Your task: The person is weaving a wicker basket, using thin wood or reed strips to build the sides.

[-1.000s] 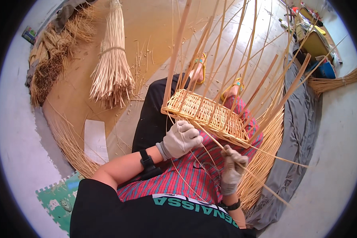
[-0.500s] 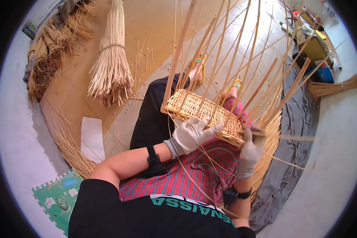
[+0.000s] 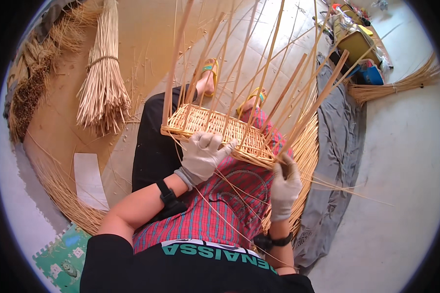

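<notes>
Now the right hand (image 3: 284,188), fingers bent, hold unclear, has reached the right corner of the woven base (image 3: 219,123), apparently shifting work there; the left hand (image 3: 199,160) grips its near edge, at the lap's (image 3: 208,198) far end.

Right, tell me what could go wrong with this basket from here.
The basket appears propped on the legs, so it might tip or shift if the left hand, at its near edge, eases off. The loose strands sticking out past the right hand could snag or tangle. The long uprights rise close to the hands and could get knocked or bent.
</notes>
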The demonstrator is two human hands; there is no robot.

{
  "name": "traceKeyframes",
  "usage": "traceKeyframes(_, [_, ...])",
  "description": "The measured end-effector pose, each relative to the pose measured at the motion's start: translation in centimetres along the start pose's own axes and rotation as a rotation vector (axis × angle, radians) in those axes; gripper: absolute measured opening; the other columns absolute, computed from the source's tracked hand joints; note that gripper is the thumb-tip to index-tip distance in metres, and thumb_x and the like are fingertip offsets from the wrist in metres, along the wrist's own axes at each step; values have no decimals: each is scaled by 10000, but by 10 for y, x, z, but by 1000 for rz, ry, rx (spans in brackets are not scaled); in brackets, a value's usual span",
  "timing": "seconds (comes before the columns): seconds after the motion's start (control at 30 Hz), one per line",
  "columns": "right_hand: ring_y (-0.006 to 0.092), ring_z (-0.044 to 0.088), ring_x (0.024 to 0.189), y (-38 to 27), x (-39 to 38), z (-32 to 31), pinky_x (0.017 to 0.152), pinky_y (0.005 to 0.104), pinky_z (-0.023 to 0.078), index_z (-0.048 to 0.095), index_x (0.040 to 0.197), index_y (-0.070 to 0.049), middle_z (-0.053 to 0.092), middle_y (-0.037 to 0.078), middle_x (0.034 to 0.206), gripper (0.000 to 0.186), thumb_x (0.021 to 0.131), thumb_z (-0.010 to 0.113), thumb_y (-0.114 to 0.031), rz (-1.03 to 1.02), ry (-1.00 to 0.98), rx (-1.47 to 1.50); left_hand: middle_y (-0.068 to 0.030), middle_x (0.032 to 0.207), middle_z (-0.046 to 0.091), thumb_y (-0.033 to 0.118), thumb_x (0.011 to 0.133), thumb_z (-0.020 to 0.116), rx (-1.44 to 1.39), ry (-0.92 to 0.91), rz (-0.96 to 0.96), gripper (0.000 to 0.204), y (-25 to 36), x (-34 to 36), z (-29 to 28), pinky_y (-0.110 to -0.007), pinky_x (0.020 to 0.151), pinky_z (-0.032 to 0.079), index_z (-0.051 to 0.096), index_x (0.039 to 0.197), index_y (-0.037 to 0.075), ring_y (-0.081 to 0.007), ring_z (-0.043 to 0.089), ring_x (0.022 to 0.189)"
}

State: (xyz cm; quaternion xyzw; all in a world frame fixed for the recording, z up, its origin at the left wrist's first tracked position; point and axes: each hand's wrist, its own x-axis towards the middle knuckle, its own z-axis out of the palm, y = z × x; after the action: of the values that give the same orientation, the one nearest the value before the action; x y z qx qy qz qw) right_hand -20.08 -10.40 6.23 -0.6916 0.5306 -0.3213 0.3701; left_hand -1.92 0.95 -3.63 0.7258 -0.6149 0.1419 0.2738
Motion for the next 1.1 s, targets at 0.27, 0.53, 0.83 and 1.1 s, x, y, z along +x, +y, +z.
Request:
traceKeyframes(0.27, [394, 738, 903, -24, 79, 62, 782, 466, 575, 377, 1512, -26, 726, 272, 1013, 919, 836, 799, -483, -275, -19, -645, -36, 1116, 565, 222, 884, 640, -25, -324, 43, 478, 30, 20, 19, -497, 998, 424, 632, 1358, 170, -250, 577, 1089])
traceKeyframes(0.53, [399, 702, 682, -26, 78, 78, 614, 509, 533, 466, 1455, -89, 712, 135, 726, 591, 936, 706, -238, -485, -3, -592, -52, 1023, 583, 188, 862, 653, -115, -206, 39, 327, 28, 19, 18, -474, 884, 459, 680, 1188, 186, -289, 607, 989])
traceKeyframes(0.83, [249, 672, 1175, 20, 17, -2, 967, 373, 552, 496, 1508, -31, 675, 179, 1297, 634, 921, 734, -73, 135, -202, 246, -60, 961, 687, 259, 907, 693, -307, -223, -80, 571, 21, 25, 6, -417, 819, 528, 573, 1464, 221, -275, 679, 911])
traceKeyframes(1.1, [198, 635, 1185, -10, 94, 34, 954, 333, 530, 579, 1459, -80, 615, 168, 1382, 486, 983, 668, -40, -599, -165, -204, -84, 1099, 637, 387, 907, 706, -188, -260, 6, 669, 25, 18, 10, -486, 1053, 474, 508, 1526, 226, -271, 637, 1066])
